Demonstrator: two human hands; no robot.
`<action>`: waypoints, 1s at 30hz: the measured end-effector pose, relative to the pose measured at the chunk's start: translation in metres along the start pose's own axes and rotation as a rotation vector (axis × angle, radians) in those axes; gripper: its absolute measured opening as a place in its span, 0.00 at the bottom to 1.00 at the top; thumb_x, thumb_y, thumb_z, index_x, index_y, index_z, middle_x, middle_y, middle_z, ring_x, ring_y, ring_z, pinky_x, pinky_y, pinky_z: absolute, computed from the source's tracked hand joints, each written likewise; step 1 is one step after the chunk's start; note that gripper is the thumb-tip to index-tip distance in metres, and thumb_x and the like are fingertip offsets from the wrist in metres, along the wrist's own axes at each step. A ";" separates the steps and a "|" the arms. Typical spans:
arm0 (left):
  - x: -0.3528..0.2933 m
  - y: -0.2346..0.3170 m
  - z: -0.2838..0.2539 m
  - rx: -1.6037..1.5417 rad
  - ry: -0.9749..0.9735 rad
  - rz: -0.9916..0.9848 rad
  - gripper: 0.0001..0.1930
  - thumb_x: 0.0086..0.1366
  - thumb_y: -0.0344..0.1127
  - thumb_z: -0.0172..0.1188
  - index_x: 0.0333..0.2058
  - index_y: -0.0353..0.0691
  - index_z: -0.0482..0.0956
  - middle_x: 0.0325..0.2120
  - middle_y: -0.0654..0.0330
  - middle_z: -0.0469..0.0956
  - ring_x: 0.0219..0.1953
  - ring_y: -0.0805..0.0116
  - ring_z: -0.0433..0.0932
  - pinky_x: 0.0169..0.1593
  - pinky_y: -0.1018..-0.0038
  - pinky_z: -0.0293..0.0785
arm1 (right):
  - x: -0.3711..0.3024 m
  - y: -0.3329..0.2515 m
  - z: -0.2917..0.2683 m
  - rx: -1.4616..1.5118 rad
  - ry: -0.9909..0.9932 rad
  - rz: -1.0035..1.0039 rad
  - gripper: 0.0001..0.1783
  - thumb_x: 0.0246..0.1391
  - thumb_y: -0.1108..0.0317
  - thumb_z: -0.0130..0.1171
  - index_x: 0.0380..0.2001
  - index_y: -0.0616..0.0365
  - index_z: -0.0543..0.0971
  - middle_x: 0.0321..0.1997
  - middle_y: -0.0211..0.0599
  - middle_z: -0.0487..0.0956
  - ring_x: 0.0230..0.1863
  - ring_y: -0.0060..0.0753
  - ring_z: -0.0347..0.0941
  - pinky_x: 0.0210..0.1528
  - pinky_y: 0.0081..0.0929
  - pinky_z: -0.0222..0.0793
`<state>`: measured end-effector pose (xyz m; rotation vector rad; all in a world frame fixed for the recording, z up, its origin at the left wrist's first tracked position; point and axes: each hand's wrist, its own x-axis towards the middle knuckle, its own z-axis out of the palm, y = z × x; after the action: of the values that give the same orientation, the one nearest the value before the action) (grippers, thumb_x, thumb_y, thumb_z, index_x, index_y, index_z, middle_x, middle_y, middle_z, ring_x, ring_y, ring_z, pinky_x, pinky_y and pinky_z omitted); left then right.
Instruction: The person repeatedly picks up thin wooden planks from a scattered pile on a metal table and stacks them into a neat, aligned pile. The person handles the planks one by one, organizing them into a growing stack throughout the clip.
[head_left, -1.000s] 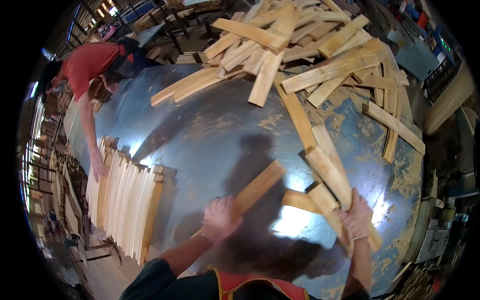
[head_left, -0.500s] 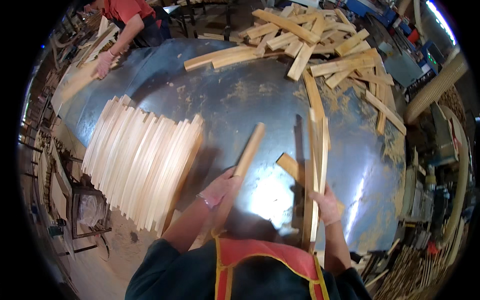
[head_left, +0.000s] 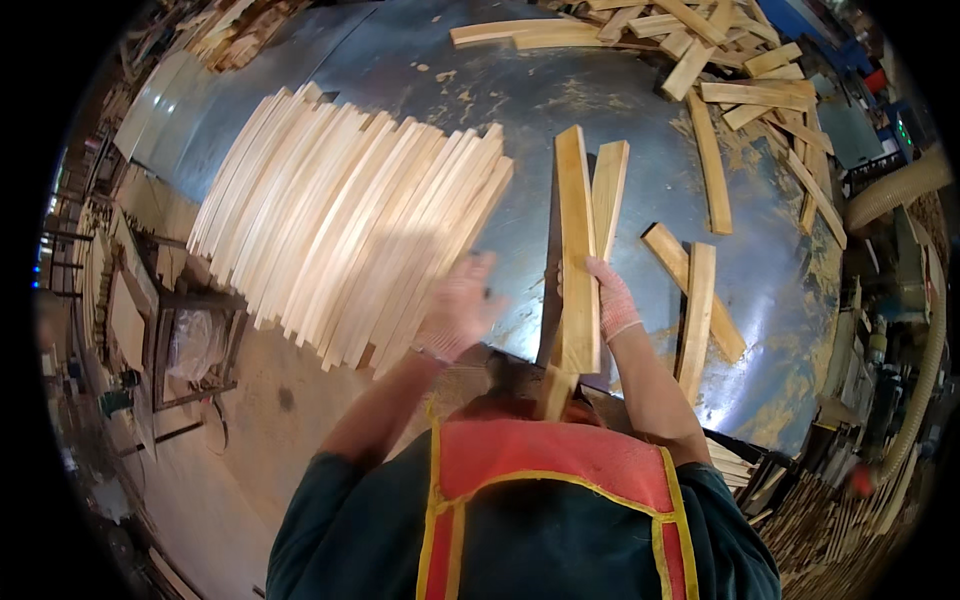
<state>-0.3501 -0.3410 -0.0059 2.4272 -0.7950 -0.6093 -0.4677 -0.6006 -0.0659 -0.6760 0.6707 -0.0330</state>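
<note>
My right hand (head_left: 614,302), in a pale glove, grips two wooden slats that cross at a narrow angle. The front slat (head_left: 575,235) shows its broad face; a second slat (head_left: 609,190) fans out behind it to the right. My left hand (head_left: 458,308), gloved and blurred, has its fingers apart and holds nothing. It is at the near right side of a tight row of pale slats (head_left: 340,220) laid side by side on the metal table (head_left: 410,80). Two loose slats (head_left: 698,300) lie crossed to the right of my right forearm.
A jumbled heap of slats (head_left: 765,95) covers the table's far right, with sawdust around it. One slat (head_left: 708,165) lies apart from the heap. More wood (head_left: 235,35) is stacked at the far left. A ribbed hose (head_left: 900,190) and machinery stand at right.
My left hand has let go of the slat it held and is now beside the row. The slats in my right hand have turned broad face up. The co-worker has left the view, which has shifted.
</note>
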 end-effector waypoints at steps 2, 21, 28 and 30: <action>0.000 0.033 0.010 -0.620 -0.357 -0.165 0.51 0.69 0.60 0.67 0.78 0.34 0.56 0.73 0.44 0.67 0.75 0.51 0.66 0.77 0.63 0.59 | 0.020 0.012 0.010 0.039 0.100 0.016 0.25 0.63 0.55 0.69 0.55 0.62 0.80 0.51 0.49 0.85 0.47 0.46 0.83 0.51 0.44 0.85; -0.097 -0.068 0.009 0.593 0.178 -0.034 0.56 0.56 0.59 0.73 0.77 0.39 0.57 0.72 0.46 0.64 0.73 0.44 0.64 0.75 0.46 0.57 | 0.051 0.070 0.111 -0.950 -0.273 0.126 0.45 0.61 0.39 0.62 0.65 0.68 0.71 0.58 0.59 0.81 0.56 0.51 0.79 0.61 0.46 0.75; -0.078 -0.093 0.025 0.777 0.257 0.120 0.47 0.56 0.51 0.69 0.72 0.39 0.65 0.70 0.48 0.66 0.73 0.42 0.61 0.75 0.44 0.56 | -0.068 -0.044 -0.021 -1.680 0.777 -0.620 0.37 0.53 0.53 0.69 0.62 0.62 0.75 0.63 0.57 0.77 0.66 0.60 0.70 0.70 0.50 0.66; -0.075 -0.086 0.024 0.757 0.270 0.145 0.44 0.55 0.49 0.69 0.69 0.39 0.67 0.69 0.48 0.67 0.72 0.42 0.63 0.75 0.45 0.58 | -0.117 -0.046 -0.096 -1.741 1.073 -0.523 0.41 0.49 0.51 0.73 0.62 0.62 0.73 0.62 0.59 0.76 0.69 0.61 0.67 0.74 0.51 0.61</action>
<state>-0.3826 -0.2406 -0.0563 2.9775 -1.2277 0.1200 -0.6077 -0.6630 -0.0284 -2.6086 1.4947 -0.3386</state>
